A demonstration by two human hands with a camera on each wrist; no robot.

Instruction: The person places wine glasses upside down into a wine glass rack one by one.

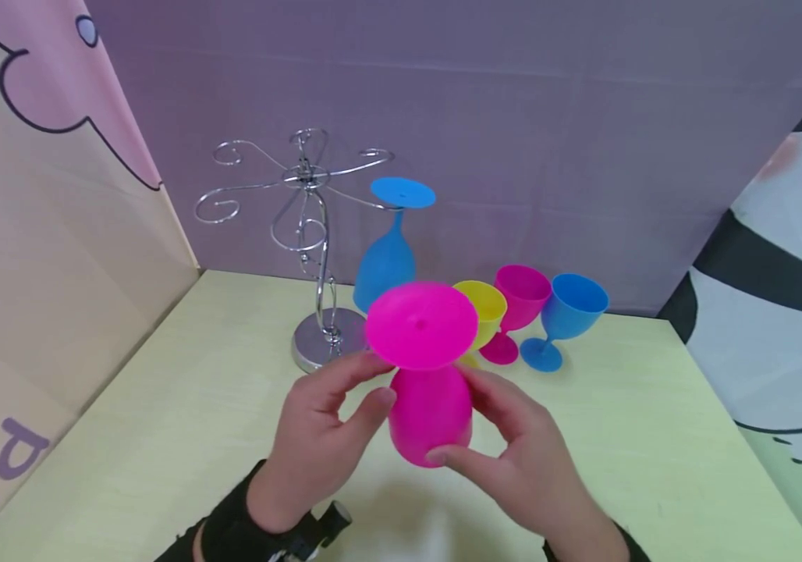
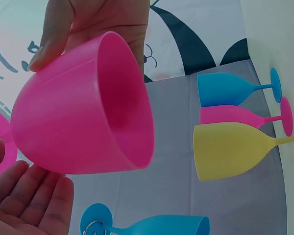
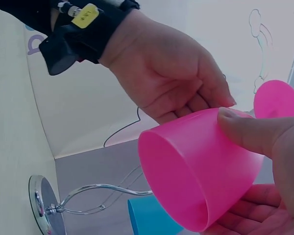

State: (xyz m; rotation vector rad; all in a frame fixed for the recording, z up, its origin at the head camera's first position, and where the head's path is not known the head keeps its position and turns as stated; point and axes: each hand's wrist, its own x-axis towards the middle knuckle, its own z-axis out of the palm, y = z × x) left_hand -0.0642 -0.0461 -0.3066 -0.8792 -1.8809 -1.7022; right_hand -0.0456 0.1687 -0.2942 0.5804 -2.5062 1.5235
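A pink plastic goblet (image 1: 431,417) is upside down in front of me, its round foot uppermost and its mouth downward. My right hand (image 1: 530,449) grips the bowl, thumb on the near side and fingers on the far side. From the other side my left hand (image 1: 324,429) holds it near the stem, the index finger just under the foot. The right wrist view shows the bowl (image 3: 201,161) between both hands, with the right thumb (image 3: 250,129) lying along it. The stem is mostly hidden behind the foot in the head view.
Behind the hands stands a chrome rack (image 1: 324,242) with several curled arms. One arm holds a blue goblet (image 1: 387,269) by its foot, mouth down. Upright to the right are yellow (image 1: 488,300), pink (image 1: 523,297) and blue (image 1: 575,304) goblets. Printed curtains surround the pale table (image 1: 654,453).
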